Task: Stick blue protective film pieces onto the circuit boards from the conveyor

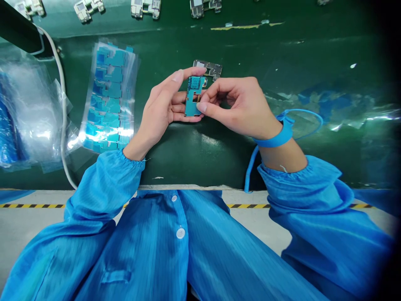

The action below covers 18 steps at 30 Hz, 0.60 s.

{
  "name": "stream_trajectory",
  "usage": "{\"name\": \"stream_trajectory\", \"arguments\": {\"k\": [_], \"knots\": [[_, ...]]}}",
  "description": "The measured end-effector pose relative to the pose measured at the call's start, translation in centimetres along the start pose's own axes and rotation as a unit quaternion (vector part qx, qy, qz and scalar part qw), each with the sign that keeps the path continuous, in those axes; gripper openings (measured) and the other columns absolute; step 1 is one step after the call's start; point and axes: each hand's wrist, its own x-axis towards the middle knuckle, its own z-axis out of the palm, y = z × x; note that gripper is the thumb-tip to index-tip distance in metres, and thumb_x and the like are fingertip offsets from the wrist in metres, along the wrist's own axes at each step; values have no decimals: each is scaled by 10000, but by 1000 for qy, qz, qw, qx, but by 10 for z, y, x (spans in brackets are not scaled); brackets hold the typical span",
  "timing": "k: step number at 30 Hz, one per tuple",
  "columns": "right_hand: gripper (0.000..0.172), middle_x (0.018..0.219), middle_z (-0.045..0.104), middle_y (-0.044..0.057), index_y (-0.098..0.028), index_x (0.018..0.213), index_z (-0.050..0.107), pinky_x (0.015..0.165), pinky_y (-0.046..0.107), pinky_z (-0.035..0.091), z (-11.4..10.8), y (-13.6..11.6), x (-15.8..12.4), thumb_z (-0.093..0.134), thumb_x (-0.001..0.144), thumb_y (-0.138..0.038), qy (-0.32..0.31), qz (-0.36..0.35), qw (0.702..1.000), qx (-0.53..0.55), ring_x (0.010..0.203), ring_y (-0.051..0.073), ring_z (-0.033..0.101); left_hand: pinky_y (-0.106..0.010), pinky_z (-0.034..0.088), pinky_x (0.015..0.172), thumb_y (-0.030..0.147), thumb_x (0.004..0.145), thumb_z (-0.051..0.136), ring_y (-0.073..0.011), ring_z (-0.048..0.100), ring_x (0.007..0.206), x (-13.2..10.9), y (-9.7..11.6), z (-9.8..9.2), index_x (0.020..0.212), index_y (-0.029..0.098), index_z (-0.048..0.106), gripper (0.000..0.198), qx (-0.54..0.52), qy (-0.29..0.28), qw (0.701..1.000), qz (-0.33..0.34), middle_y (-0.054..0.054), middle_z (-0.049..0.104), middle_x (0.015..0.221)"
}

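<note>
While your two bare hands meet just above the centre of the frame, a flat, notched, teal board sits between them, its long axis running almost straight up and down and leaning slightly toward your right at the top. Your left hand is closed around its left edge, with the curled fingers wrapped behind it and the thumb passing just above its top end. Your right hand comes in from the right, with thumb and forefinger nearly closed in a pinch on the board's right edge. Just beyond the board, a silver metal circuit board lies on the dark green work mat. At the upper left of the frame, a clear plastic sleeve of teal cut pieces rests on the mat, and a blue wrist strap circles your right wrist.
</note>
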Motion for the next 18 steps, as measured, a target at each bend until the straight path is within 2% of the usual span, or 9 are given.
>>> {"name": "stream_trajectory", "arguments": {"k": [4, 6, 11, 13, 15, 18], "knots": [[369, 751, 714, 14, -295, 772, 736, 701, 427, 618, 0, 1, 0, 998, 814, -552, 3, 3, 1000, -1, 723, 239, 647, -436, 777, 881, 541, 1030, 720, -300, 871, 1038, -2, 1, 1, 1292, 326, 797, 348, -44, -17, 999, 26, -13, 890, 1134], [359, 750, 714, 13, -290, 773, 739, 702, 422, 611, 0, 1, 0, 998, 818, -535, 1, 2, 1000, -3, 719, 234, 644, -428, 774, 877, 505, 1016, 752, -285, 870, 1013, -3, 1, 2, 1300, 328, 801, 339, -31, -11, 999, 33, -9, 887, 1118], [318, 766, 737, 8, -283, 773, 748, 683, 402, 573, 0, 1, 1, 983, 837, -487, 5, -6, 1000, -5, 682, 208, 613, -464, 756, 966, 531, 950, 808, -309, 854, 1155, -4, -3, 1, 1486, 355, 705, 573, 58, 3, 998, 29, -21, 886, 1164], [295, 761, 739, 1, -286, 769, 745, 657, 389, 546, 0, 0, 1, 980, 831, -455, 4, -5, 1000, -6, 675, 202, 601, -475, 751, 976, 534, 939, 817, -319, 843, 1187, -4, -5, 1, 1508, 354, 689, 611, 67, 6, 997, 31, -23, 888, 1138], [252, 752, 732, -2, -277, 762, 740, 640, 374, 506, 1, -2, 1, 950, 841, -394, 4, -8, 1000, -8, 668, 189, 588, -457, 755, 956, 504, 924, 841, -304, 845, 1153, -5, -6, 2, 1472, 360, 705, 583, 49, 3, 998, 39, -1, 887, 1103], [163, 744, 720, 4, -246, 752, 731, 633, 356, 444, 2, -7, 0, 846, 861, -283, 7, -16, 1000, -7, 655, 158, 569, -376, 760, 911, 420, 933, 866, -226, 839, 1028, -9, -5, 6, 1360, 361, 742, 449, -20, -16, 998, 63, 51, 880, 1099]]}}
